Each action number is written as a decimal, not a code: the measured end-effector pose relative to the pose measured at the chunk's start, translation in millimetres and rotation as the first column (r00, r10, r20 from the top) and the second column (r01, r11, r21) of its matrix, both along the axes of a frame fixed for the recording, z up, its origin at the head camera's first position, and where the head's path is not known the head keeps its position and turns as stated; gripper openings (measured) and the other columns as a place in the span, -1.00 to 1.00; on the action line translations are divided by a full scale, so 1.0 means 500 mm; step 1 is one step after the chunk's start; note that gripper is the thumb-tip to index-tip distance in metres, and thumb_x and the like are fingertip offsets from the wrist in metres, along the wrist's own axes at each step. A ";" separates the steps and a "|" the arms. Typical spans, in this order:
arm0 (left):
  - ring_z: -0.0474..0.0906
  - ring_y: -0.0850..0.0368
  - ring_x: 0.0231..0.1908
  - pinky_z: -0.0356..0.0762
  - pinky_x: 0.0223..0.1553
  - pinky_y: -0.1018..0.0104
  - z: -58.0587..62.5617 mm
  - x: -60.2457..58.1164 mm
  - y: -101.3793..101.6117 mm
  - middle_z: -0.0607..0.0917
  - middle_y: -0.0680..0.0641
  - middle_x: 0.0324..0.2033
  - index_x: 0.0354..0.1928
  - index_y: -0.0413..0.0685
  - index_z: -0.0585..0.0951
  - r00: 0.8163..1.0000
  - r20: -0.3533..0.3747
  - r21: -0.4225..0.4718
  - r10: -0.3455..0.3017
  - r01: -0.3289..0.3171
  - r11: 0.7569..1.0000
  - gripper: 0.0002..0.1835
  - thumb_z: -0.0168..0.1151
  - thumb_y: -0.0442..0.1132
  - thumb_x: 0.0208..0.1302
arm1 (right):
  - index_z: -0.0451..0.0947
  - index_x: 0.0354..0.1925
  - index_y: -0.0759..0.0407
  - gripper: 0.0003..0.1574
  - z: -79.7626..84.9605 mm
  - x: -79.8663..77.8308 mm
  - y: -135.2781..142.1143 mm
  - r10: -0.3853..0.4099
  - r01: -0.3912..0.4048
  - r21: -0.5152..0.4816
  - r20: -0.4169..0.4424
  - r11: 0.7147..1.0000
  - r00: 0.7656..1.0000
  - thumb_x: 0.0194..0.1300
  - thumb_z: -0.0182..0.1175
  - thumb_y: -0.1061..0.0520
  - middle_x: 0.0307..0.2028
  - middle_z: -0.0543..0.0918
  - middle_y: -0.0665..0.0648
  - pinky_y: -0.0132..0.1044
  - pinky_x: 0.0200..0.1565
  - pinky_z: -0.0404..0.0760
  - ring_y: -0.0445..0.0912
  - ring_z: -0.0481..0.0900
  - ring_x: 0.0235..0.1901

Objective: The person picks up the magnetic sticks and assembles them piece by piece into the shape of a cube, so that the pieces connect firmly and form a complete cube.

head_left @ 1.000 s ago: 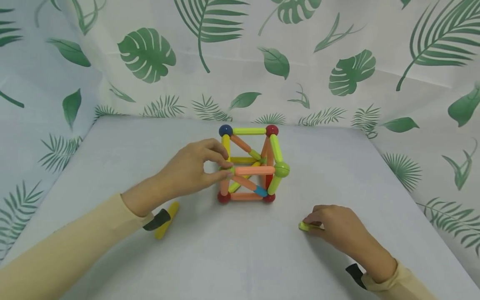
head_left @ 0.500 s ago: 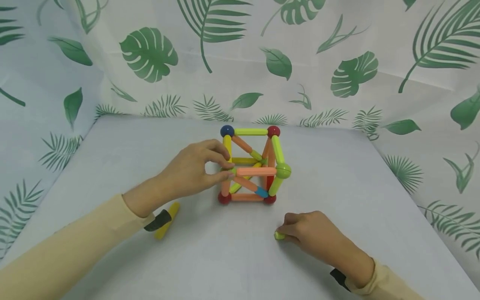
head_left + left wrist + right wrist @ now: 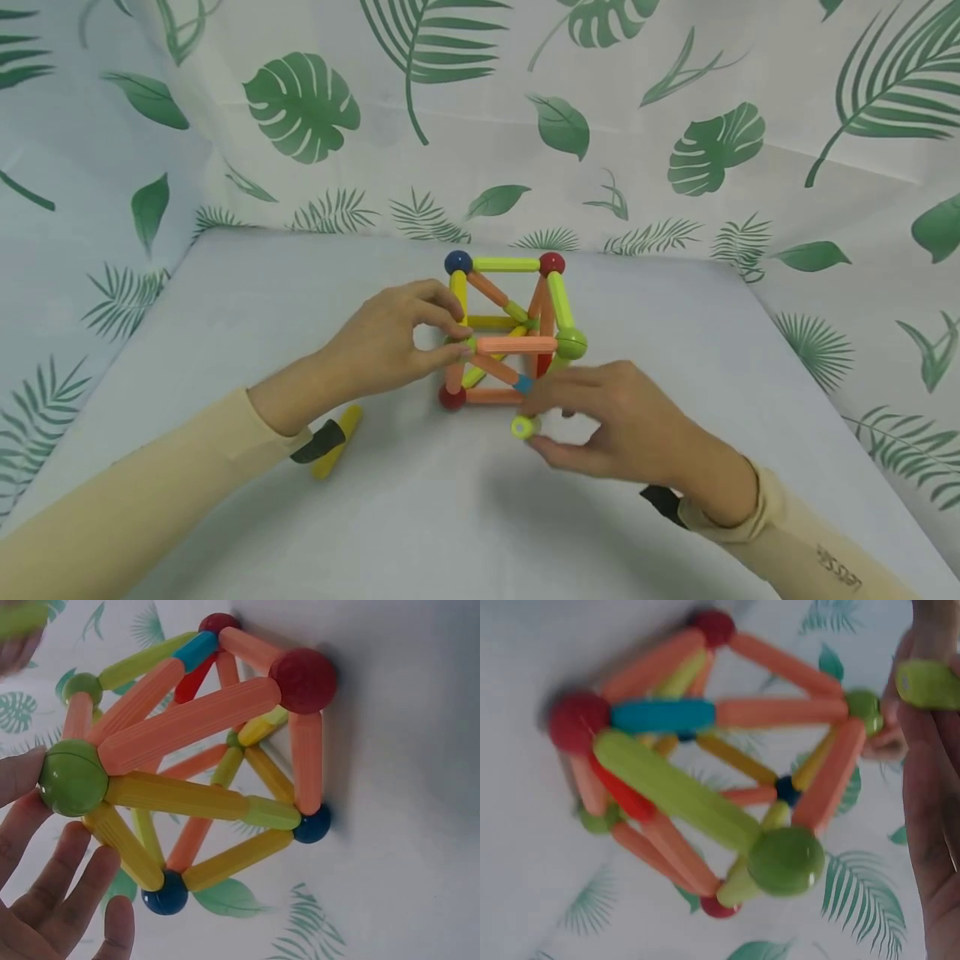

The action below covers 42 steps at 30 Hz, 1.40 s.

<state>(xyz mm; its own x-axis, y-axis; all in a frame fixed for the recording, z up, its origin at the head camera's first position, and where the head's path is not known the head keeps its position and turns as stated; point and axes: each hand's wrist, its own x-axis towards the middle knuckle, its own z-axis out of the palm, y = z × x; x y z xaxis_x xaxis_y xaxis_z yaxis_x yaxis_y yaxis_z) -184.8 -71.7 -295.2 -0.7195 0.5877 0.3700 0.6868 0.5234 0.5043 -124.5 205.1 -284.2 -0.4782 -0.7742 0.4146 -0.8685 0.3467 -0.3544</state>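
A cube-shaped frame of magnetic rods and balls stands on the table, with diagonal rods across its faces. Its corner balls are blue, red and green. My left hand pinches the near-left upper corner, a green ball, between thumb and fingertips; the other fingers spread beside it in the left wrist view. My right hand holds a short yellow-green magnetic rod between thumb and fingers, one end facing the head camera. That hand is raised just in front of the frame's near-right lower corner and hides it in the head view.
One loose yellow rod lies on the white table under the left cuff, partly hidden by a black wrist strap. A leaf-patterned cloth stands behind and along both sides.
My right hand has moved left along the table, then up to the frame, with the yellow-green rod turning in its fingers. The left hand keeps its hold on the corner ball.
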 end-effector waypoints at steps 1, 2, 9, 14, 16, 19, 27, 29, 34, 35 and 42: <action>0.54 0.16 -0.17 0.54 -0.09 0.20 0.000 0.000 0.000 0.64 0.08 -0.14 -0.25 0.03 0.83 1.000 -0.001 0.000 -0.001 0.001 1.000 -0.85 0.51 -0.09 0.21 | 0.70 -0.13 0.03 -0.72 0.013 -0.014 -0.002 -0.033 0.033 -0.023 -0.016 0.999 0.999 0.15 0.48 0.12 -0.18 0.71 -0.14 -0.43 -0.29 0.62 -0.30 0.63 -0.27; 0.54 0.16 -0.17 0.54 -0.10 0.20 0.001 0.000 0.000 0.64 0.08 -0.14 -0.24 0.03 0.83 1.000 -0.002 0.001 -0.002 0.002 1.000 -0.84 0.51 -0.09 0.21 | 0.70 -0.13 0.06 -0.70 0.024 -0.029 -0.003 -0.060 0.058 -0.049 -0.037 0.997 0.998 0.13 0.50 0.14 -0.19 0.71 -0.11 -0.41 -0.32 0.63 -0.27 0.63 -0.28; 0.54 0.16 -0.19 0.53 -0.13 0.22 0.001 -0.001 -0.001 0.64 0.08 -0.14 -0.25 0.03 0.82 1.000 0.000 0.015 -0.019 0.019 1.000 -0.85 0.50 -0.10 0.22 | 0.72 -0.20 0.13 -0.70 0.059 -0.156 -0.015 -0.261 0.267 -0.004 -0.220 0.964 0.940 0.05 0.56 0.23 -0.24 0.73 0.01 -0.14 -0.27 0.64 -0.06 0.61 -0.21; 0.54 0.17 -0.20 0.52 -0.14 0.23 0.001 0.000 0.001 0.63 0.09 -0.14 -0.26 0.03 0.82 1.000 -0.003 0.009 -0.021 0.021 1.000 -0.87 0.50 -0.11 0.22 | 0.78 -0.18 0.07 -0.73 0.063 -0.213 -0.013 -0.355 0.401 0.206 -0.227 0.892 0.907 0.10 0.56 0.15 -0.22 0.77 -0.01 -0.14 -0.27 0.62 -0.03 0.60 -0.13; 0.54 0.18 -0.20 0.52 -0.14 0.24 0.000 0.000 0.001 0.63 0.09 -0.15 -0.27 0.03 0.82 1.000 -0.005 0.008 -0.020 0.020 1.000 -0.87 0.51 -0.11 0.21 | 0.80 -0.17 0.05 -0.74 0.062 -0.226 -0.013 -0.375 0.428 0.273 -0.225 0.861 0.899 0.11 0.55 0.15 -0.21 0.78 -0.01 -0.15 -0.27 0.62 -0.04 0.60 -0.11; 0.54 0.18 -0.20 0.52 -0.14 0.24 0.000 0.000 0.001 0.63 0.10 -0.16 -0.27 0.03 0.82 1.000 -0.006 0.008 -0.017 0.017 1.000 -0.87 0.51 -0.11 0.21 | 0.81 -0.18 0.06 -0.76 0.058 -0.239 -0.015 -0.383 0.445 0.331 -0.239 0.832 0.892 0.12 0.53 0.18 -0.24 0.78 -0.01 -0.14 -0.25 0.62 -0.03 0.61 -0.13; 0.54 0.18 -0.21 0.52 -0.14 0.25 -0.002 -0.001 -0.001 0.63 0.09 -0.16 -0.26 0.03 0.82 1.000 -0.008 0.006 -0.016 0.016 1.000 -0.87 0.51 -0.11 0.21 | 0.81 -0.22 0.06 -0.79 0.050 -0.246 -0.020 -0.332 0.437 0.344 -0.324 0.831 0.886 0.11 0.48 0.22 -0.30 0.78 -0.01 -0.17 -0.30 0.62 -0.06 0.65 -0.29; 0.53 0.18 -0.21 0.52 -0.15 0.25 -0.002 -0.001 -0.001 0.62 0.09 -0.16 -0.26 0.02 0.82 1.000 -0.006 0.006 -0.018 0.018 1.000 -0.87 0.51 -0.12 0.21 | 0.80 -0.23 0.05 -0.79 0.051 -0.245 -0.021 -0.326 0.431 0.336 -0.326 0.838 0.887 0.09 0.48 0.20 -0.33 0.77 -0.02 -0.18 -0.32 0.59 -0.09 0.63 -0.32; 0.54 0.17 -0.20 0.52 -0.15 0.24 0.002 0.001 -0.001 0.62 0.09 -0.16 -0.24 0.02 0.82 1.000 0.001 0.000 -0.018 0.018 1.000 -0.86 0.50 -0.11 0.22 | 0.79 -0.25 0.04 -0.79 0.054 -0.245 -0.024 -0.341 0.442 0.335 -0.319 0.832 0.884 0.06 0.50 0.17 -0.37 0.75 -0.02 -0.16 -0.29 0.58 -0.08 0.63 -0.32; 0.54 0.17 -0.20 0.52 -0.15 0.24 0.002 0.001 -0.001 0.62 0.09 -0.15 -0.24 0.03 0.82 1.000 0.001 -0.002 -0.017 0.017 1.000 -0.86 0.50 -0.11 0.22 | 0.80 -0.24 0.05 -0.79 0.054 -0.245 -0.024 -0.342 0.444 0.338 -0.321 0.829 0.883 0.07 0.49 0.18 -0.36 0.76 -0.02 -0.14 -0.27 0.59 -0.07 0.64 -0.31; 0.53 0.17 -0.19 0.52 -0.14 0.25 0.002 0.002 0.002 0.62 0.10 -0.15 -0.23 0.02 0.83 1.000 0.001 -0.015 -0.008 0.008 1.000 -0.84 0.50 -0.11 0.22 | 0.81 -0.23 0.05 -0.77 0.051 -0.244 -0.019 -0.346 0.452 0.346 -0.325 0.822 0.880 0.06 0.50 0.20 -0.33 0.78 -0.03 -0.13 -0.26 0.60 -0.08 0.68 -0.31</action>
<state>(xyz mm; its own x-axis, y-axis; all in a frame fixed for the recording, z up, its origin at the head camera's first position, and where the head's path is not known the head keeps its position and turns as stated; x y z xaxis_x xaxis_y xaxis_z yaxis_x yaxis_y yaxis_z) -183.7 -70.7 -294.0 -0.7153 0.5987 0.3604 0.6903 0.5252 0.4977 -246.4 195.7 -258.7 -0.7093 -0.6581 0.2525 -0.6599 0.7459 0.0902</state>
